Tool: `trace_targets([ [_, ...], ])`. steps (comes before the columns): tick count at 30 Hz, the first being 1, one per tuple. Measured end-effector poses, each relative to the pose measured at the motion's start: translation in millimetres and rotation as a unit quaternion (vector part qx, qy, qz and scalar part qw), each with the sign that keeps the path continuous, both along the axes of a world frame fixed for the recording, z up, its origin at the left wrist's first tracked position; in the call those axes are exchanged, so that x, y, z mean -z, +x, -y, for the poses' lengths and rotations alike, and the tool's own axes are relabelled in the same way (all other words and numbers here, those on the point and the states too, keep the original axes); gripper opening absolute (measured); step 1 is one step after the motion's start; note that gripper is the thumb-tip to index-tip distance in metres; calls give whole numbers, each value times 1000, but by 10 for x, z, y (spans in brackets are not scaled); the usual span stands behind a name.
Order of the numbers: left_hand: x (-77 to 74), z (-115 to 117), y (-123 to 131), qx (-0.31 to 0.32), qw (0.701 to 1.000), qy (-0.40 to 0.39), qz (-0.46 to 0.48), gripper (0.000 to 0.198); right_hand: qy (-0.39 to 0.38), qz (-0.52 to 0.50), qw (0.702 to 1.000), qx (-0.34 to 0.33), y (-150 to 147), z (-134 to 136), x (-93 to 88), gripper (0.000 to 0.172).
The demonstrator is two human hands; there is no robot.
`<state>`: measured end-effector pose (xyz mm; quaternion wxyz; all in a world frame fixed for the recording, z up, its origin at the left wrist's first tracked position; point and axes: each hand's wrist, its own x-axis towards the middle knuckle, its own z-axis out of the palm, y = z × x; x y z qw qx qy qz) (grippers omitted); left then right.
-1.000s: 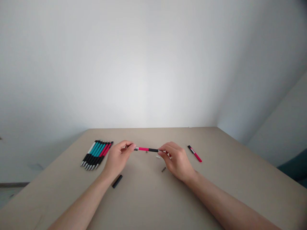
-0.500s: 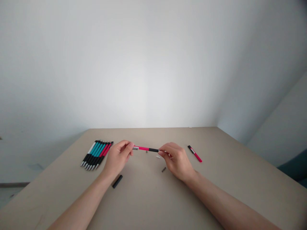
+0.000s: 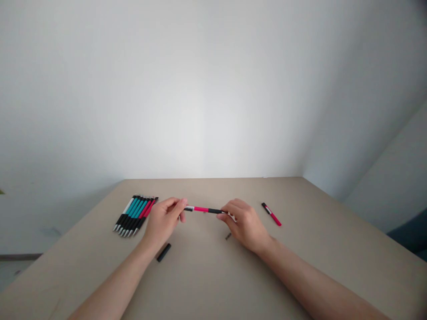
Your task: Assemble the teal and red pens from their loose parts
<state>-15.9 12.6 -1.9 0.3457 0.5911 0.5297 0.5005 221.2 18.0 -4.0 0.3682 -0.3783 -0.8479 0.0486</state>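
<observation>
A pink pen with a black grip (image 3: 201, 209) is held level above the table between my two hands. My left hand (image 3: 167, 218) pinches its left end, where a printed white label shows. The fingertips of my right hand (image 3: 243, 221) close round the tip end, beside the black grip, and cover the tip. Under my right hand a small dark spring-like part (image 3: 228, 236) lies on the table. A loose black grip sleeve (image 3: 163, 252) rests near my left wrist.
Several pens (image 3: 136, 215), white, teal and pink with black grips, lie side by side at the left of the table (image 3: 207, 275). A pink barrel with a black end (image 3: 271, 214) lies at the right. A wall rises behind the table.
The pen has shifted slightly right and down at its tip end, and my right fingers sit further over that end. The small white piece beside them is no longer visible.
</observation>
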Motion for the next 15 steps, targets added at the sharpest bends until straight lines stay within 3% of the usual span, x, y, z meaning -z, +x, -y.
trace_targets([
  [15,-1,32,2,6,998,56,-20,33,-42,22,999,16,-4,-9,0,37],
])
